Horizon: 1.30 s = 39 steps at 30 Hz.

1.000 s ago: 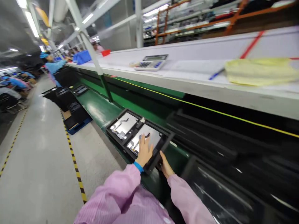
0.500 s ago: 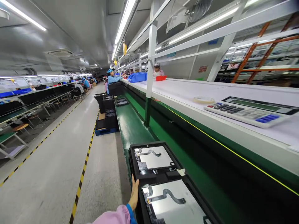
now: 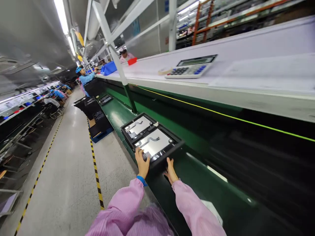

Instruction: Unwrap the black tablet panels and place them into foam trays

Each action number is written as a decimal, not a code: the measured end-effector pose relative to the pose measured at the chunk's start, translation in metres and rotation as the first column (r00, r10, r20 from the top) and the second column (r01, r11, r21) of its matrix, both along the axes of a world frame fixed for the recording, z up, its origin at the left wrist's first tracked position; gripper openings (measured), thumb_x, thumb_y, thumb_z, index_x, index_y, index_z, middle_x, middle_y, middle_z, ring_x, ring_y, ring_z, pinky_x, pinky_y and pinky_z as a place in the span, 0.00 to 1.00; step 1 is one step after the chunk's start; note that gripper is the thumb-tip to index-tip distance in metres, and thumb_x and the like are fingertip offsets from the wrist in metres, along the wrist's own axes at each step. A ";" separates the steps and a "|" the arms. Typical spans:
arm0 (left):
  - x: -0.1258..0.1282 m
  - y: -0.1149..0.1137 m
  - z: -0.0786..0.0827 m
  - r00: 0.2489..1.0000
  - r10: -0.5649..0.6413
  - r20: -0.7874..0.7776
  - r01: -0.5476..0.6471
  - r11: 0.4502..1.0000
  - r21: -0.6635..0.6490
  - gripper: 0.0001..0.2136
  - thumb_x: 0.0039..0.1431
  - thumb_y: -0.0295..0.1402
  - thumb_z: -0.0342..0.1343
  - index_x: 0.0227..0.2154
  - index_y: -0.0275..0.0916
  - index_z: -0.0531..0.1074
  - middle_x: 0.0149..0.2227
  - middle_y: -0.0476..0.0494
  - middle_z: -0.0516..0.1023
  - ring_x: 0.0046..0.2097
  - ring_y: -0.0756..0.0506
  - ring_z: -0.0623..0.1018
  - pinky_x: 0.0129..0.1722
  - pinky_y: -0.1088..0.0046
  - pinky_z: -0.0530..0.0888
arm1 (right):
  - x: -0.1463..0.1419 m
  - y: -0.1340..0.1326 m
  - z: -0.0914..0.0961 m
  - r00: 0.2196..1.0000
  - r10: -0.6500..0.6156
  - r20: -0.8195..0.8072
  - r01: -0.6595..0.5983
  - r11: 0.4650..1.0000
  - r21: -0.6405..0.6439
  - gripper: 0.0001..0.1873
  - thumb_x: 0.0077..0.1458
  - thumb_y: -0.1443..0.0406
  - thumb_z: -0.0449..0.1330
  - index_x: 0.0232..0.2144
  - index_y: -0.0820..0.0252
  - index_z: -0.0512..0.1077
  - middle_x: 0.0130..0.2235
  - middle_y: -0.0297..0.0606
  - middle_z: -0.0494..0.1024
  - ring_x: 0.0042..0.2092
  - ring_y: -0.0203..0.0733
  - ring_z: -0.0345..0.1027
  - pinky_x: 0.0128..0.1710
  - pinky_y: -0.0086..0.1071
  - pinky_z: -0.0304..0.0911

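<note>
Black tray [image 3: 165,156] — calculator [image 3: 191,67] above

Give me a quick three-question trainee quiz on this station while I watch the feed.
1. True or false: the calculator sits on the green conveyor belt.
2. How many white panels lie in the black tray? A one, B two, C four.
3. Fill the gap: the ____ hand lies over the near panel.

Key: 1 false, it sits on the white bench top; 2 B; 3 left hand.
</note>
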<state>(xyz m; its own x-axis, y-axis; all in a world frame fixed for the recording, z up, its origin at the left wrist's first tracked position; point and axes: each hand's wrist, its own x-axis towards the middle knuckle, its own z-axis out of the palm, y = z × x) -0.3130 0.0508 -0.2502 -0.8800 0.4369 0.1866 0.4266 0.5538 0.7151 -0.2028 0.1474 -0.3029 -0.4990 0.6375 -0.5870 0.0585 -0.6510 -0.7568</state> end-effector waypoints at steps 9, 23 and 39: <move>0.045 0.000 0.018 0.939 -0.302 -0.167 0.218 0.894 -0.391 0.13 0.61 0.30 0.60 0.48 0.35 0.74 0.68 0.30 0.62 0.73 0.31 0.52 0.69 0.38 0.47 | 0.044 -0.038 0.015 0.985 -0.039 -0.168 0.014 0.989 -0.149 0.26 0.67 0.59 0.60 0.63 0.59 0.62 0.63 0.48 0.59 0.63 0.55 0.56 0.63 0.58 0.57; 0.038 0.005 0.023 0.931 -0.290 -0.221 0.159 0.868 -0.469 0.15 0.62 0.36 0.60 0.50 0.36 0.74 0.68 0.37 0.61 0.72 0.32 0.54 0.67 0.40 0.55 | 0.011 -0.044 0.046 0.867 -0.144 -0.477 0.030 0.971 -0.238 0.28 0.67 0.55 0.60 0.63 0.60 0.62 0.66 0.47 0.55 0.66 0.57 0.50 0.66 0.60 0.49; 0.037 0.010 0.017 0.980 -0.148 -0.130 0.108 0.956 -0.274 0.14 0.62 0.36 0.61 0.49 0.38 0.74 0.66 0.38 0.64 0.66 0.35 0.65 0.62 0.46 0.66 | -0.003 -0.049 0.046 0.856 -0.272 -0.440 0.190 0.956 -0.221 0.25 0.68 0.59 0.60 0.62 0.60 0.63 0.64 0.47 0.59 0.63 0.55 0.56 0.63 0.56 0.57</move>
<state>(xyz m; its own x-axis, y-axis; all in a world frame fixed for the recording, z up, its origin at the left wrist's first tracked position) -0.2760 0.0610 -0.2327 -0.7848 0.5953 0.1725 0.5958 0.6482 0.4741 -0.2062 0.0988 -0.2565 -0.5880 0.6833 -0.4328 -0.4374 -0.7187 -0.5405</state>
